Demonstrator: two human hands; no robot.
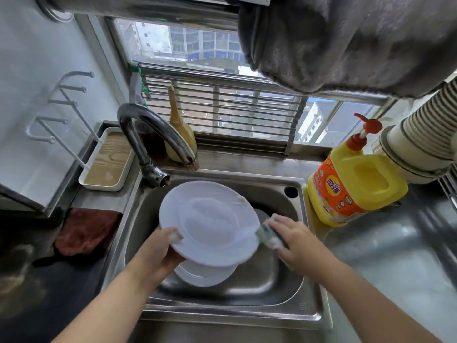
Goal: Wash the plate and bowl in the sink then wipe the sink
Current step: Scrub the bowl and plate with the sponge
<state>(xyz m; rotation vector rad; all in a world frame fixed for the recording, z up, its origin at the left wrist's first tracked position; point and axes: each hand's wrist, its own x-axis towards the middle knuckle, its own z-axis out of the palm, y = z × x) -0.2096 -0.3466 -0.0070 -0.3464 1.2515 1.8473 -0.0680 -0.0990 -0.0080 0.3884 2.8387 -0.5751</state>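
A white plate (209, 222) is held tilted over the steel sink (284, 290). My left hand (158, 248) grips its near left rim, thumb on the face. My right hand (294, 240) holds a soapy green-and-white sponge (269, 235) against the plate's right edge. A small brown stain sits on the plate's far right rim. Below the plate, a white bowl (205, 274) rests on the sink bottom, mostly hidden by the plate.
The faucet (153, 134) arches over the sink's far left. A yellow detergent jug (356, 184) with a red pump stands at the right. A brown cloth (87, 231) lies left of the sink, behind it a white tray (108, 159). A grey towel (346, 43) hangs overhead.
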